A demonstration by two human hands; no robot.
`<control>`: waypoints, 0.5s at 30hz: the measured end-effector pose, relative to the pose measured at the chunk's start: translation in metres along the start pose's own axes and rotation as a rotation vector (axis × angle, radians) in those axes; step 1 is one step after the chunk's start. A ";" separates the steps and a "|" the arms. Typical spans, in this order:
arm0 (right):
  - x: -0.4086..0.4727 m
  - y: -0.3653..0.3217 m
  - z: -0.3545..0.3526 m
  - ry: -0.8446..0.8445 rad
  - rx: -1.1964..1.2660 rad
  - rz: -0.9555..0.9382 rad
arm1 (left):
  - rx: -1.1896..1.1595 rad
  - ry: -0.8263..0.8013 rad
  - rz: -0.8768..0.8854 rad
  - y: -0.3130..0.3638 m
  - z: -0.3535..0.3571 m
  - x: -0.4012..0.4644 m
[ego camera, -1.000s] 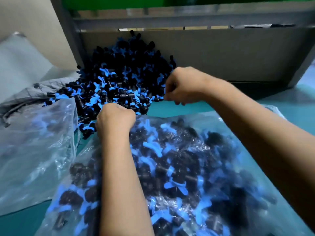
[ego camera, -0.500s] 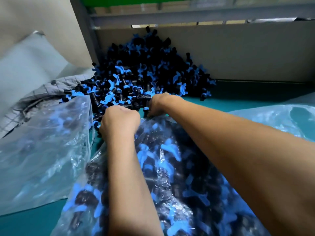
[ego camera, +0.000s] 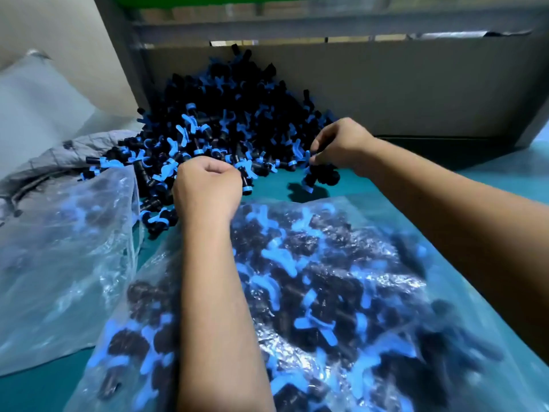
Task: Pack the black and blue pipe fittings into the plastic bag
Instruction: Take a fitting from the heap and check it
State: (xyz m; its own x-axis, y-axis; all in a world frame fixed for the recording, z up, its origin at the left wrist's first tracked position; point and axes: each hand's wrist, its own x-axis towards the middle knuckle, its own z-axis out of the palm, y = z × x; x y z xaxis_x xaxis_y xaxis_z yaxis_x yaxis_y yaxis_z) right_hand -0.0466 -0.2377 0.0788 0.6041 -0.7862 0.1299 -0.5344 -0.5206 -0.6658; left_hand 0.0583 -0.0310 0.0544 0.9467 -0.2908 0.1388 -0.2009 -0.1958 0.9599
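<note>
A large heap of black and blue pipe fittings lies on the teal table against a cardboard wall. In front of it lies a clear plastic bag, well filled with the same fittings. My left hand is a closed fist at the bag's far left edge, apparently gripping the plastic there. My right hand hovers at the heap's right front edge, fingers pinched on a few fittings that hang just above the table.
A second clear bag with fittings lies at the left, next to a grey quilted cloth. The cardboard wall closes off the back. Bare teal table shows at the right.
My right hand has moved from the bag's mouth up and right to the heap's edge and picked up a few fittings. My left hand stays at the bag's edge.
</note>
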 end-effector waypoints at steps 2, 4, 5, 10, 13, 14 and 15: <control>-0.020 0.011 -0.024 0.076 0.214 -0.034 | -0.055 -0.067 0.055 0.011 0.013 -0.010; -0.041 0.025 -0.045 0.150 0.377 -0.069 | -0.106 -0.165 0.110 0.022 0.030 -0.023; -0.051 0.032 -0.054 0.189 0.440 -0.076 | -0.130 -0.226 0.129 0.026 0.038 -0.030; -0.086 0.080 -0.082 0.230 0.551 0.034 | -0.150 -0.442 0.226 0.041 0.078 -0.067; -0.097 0.105 -0.076 0.184 0.602 0.210 | -0.103 -0.497 0.274 0.042 0.092 -0.079; -0.100 0.112 -0.073 0.170 0.656 0.256 | -0.091 -0.516 0.280 0.042 0.095 -0.081; -0.103 0.118 -0.068 0.169 0.693 0.287 | -0.075 -0.529 0.282 0.041 0.096 -0.081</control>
State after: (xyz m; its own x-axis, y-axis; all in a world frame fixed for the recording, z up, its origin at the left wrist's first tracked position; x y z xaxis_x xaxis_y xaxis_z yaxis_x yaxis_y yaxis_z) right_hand -0.2120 -0.2412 0.0372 0.3694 -0.9282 -0.0446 -0.1311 -0.0045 -0.9914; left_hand -0.0509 -0.1052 0.0588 0.6019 -0.7519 0.2690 -0.3897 0.0174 0.9208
